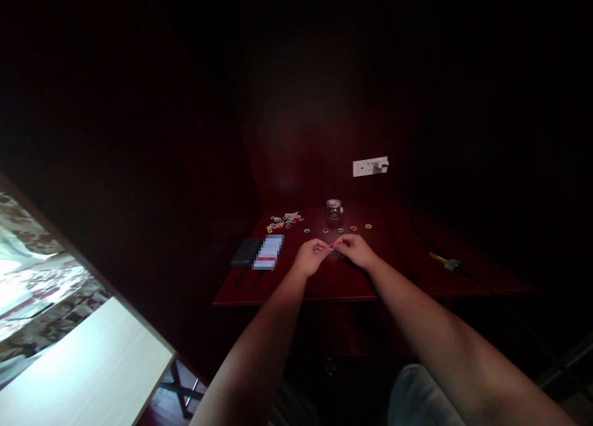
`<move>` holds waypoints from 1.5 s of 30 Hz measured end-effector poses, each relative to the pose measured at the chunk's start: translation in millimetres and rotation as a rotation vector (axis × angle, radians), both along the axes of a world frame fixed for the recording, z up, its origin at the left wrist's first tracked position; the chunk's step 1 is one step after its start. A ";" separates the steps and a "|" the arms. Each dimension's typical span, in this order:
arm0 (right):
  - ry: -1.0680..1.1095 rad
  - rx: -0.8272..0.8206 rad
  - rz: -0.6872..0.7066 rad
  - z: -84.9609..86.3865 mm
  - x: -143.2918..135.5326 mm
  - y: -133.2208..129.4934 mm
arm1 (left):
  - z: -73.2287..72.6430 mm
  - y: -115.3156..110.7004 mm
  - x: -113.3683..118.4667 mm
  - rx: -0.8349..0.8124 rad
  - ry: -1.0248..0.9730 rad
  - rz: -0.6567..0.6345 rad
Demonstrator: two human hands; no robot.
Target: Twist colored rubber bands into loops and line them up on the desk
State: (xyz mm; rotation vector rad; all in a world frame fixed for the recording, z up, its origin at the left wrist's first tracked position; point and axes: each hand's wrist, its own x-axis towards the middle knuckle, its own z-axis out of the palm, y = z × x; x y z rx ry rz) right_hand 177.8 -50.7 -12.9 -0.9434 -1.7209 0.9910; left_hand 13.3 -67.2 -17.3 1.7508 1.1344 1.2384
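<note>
Very dim, walls nearly black; daylight glares at the lower left, edges bend, fine detail stays soft.

Hands: left hand and right hand meet over the desk, pinching one small ring between fingertips.
Row: five rings just beyond the hands.
Far: jar; pile to its left.
Left: black case beside a card.
Wall: socket.
</note>
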 end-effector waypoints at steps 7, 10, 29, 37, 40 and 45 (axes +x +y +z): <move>0.001 0.014 0.029 -3.4 1.5 3.2 | -1.8 2.1 -0.2 -0.002 0.010 -0.009; 0.001 0.014 0.041 -5.4 1.3 5.8 | 0.2 0.4 0.0 0.001 0.025 -0.005; 0.009 0.011 0.004 -5.6 1.4 6.6 | 0.2 0.4 0.1 -0.003 0.034 0.024; 0.042 -0.016 0.025 -3.1 1.3 5.3 | 1.9 -0.4 0.0 0.002 0.021 0.018; 0.032 -0.006 0.019 -3.0 1.1 4.3 | 1.2 0.7 -0.4 -0.006 -0.008 0.018; 0.026 -0.003 0.019 -3.0 0.6 3.9 | 1.6 0.7 0.3 0.007 -0.074 0.025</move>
